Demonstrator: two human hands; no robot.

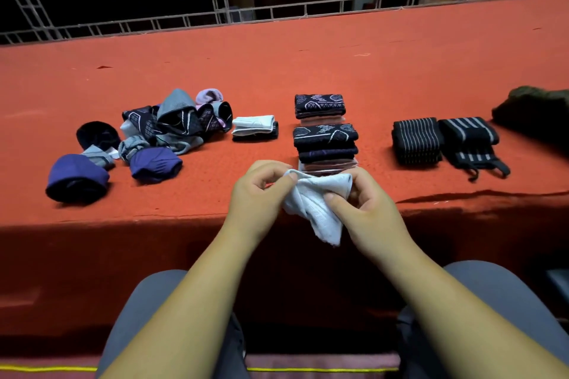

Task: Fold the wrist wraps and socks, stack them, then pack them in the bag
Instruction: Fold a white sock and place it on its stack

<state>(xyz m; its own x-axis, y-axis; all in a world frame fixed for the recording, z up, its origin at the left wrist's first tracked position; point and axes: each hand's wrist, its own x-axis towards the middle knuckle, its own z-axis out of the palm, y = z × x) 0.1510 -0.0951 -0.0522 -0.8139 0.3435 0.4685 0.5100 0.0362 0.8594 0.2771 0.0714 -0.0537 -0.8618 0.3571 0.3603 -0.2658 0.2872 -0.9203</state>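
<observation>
Two wrist wraps (417,140) lie folded at right and two sock stacks (325,141) stand mid-table, but a heap of loose socks (172,123) waits at left, the bag (532,111) appears unpacked, and your left hand (258,194) and right hand (366,203) pinch a white sock (314,206) at the near edge.

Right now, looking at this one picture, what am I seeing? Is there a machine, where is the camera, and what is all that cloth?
No machine: these are a person's bare hands, filmed by a camera worn on their head, looking down. The left hand and right hand together pinch a white sock, held over the near edge of the red table. On the table lie a loose pile of socks, a stack of folded dark socks, and striped wrist wraps farther right.
</observation>
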